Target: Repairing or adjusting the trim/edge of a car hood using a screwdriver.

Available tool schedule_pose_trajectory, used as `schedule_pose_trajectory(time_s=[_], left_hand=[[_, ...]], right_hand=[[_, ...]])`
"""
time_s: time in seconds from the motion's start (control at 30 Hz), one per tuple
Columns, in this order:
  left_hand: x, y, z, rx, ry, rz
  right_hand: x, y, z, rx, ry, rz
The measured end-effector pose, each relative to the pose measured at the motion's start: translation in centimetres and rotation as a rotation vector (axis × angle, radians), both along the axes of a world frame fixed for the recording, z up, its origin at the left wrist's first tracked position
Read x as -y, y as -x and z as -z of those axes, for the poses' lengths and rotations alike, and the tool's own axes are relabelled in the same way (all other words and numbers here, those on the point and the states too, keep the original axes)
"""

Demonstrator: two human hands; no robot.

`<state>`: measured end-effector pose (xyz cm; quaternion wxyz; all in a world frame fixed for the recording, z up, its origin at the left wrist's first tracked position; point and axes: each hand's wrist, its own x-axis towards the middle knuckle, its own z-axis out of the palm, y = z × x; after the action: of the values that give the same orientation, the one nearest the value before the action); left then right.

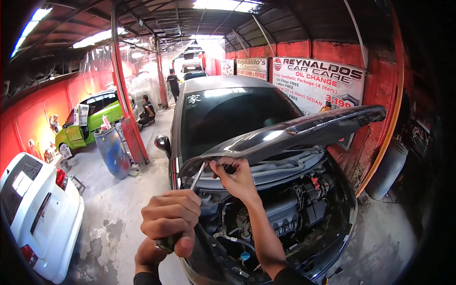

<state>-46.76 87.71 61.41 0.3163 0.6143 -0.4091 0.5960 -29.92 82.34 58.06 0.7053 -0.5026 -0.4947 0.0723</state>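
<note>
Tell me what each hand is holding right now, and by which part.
The left hand grips a screwdriver by its dark handle. The right hand pinches something small under the raised hood; what it is cannot be told.

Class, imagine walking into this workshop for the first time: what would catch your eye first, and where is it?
The dark car at centre, its hood propped over the engine. In front, the left hand grips a screwdriver and the right hand reaches under the hood's edge. A green car stands far left.

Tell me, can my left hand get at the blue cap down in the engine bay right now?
Probably not: the left hand is closed around a screwdriver, and the right hand's forearm crosses above the blue cap.
</note>
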Motion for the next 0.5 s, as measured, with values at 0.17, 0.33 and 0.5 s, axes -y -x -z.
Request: schedule_pose_trajectory(time_s=[0.17,0.33,0.5], left_hand=[[0.5,-0.9,1.4,0.135,0.018,0.062],[1.0,-1.3,3.4,0.147,0.139,0.004],[2.5,-3.5,4.8,0.367,0.246,-0.076]], right_hand=[[0.6,-0.2,0.5,-0.010,0.064,0.039],[-0.3,-0.2,1.1,0.010,-0.067,0.035],[-0.7,0.1,1.6,0.001,-0.073,0.088]])
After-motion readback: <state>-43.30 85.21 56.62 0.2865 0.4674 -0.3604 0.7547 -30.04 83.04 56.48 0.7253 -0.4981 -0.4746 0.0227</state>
